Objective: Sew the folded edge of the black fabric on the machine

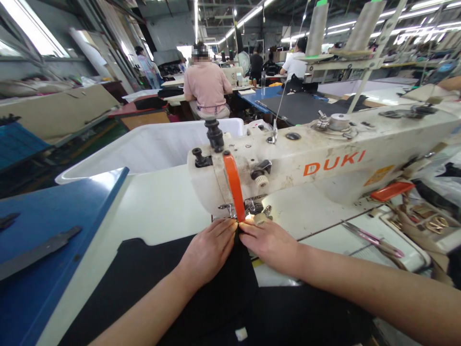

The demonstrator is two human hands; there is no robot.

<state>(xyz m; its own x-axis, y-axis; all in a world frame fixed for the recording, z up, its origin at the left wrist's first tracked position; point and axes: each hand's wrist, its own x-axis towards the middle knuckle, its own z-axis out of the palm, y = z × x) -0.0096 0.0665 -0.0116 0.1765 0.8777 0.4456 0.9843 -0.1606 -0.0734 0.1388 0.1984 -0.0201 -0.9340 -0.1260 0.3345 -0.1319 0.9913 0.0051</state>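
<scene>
A white DUKI sewing machine stands on a white table, with an orange guard in front of its needle area. Black fabric lies on the table under the machine's head and runs toward me. My left hand presses flat on the fabric just left of the needle, fingers pointing at it. My right hand rests on the fabric just right of the needle, fingertips almost meeting the left hand's. The fabric edge under the presser foot is hidden by my fingers.
A white plastic bin sits behind the table at left. A blue board with black strips lies at the left. Pink-handled scissors and metal parts lie to the right. A person in a pink shirt sits at another station beyond.
</scene>
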